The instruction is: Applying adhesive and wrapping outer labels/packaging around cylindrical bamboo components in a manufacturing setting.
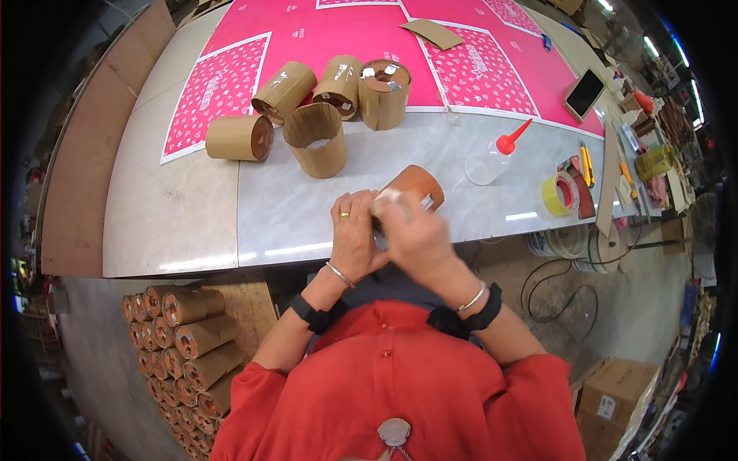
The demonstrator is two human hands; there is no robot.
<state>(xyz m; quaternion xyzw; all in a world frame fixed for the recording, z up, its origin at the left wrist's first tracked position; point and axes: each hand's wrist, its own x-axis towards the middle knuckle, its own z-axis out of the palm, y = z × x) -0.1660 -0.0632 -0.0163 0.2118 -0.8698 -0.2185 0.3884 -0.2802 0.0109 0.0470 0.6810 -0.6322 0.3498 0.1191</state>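
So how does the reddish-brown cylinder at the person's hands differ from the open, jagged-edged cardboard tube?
The cylinder is reddish-brown; the tube is tan. The cylinder tilts between the left hand and right hand; the tube stands upright on the table, untouched. Both are round-sided.

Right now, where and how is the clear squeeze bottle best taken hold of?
Probably around the wide body of the squeeze bottle, right hand coming from the near side: it appears upright, nothing crowds that side, and its red nozzle narrows to a thin tip.
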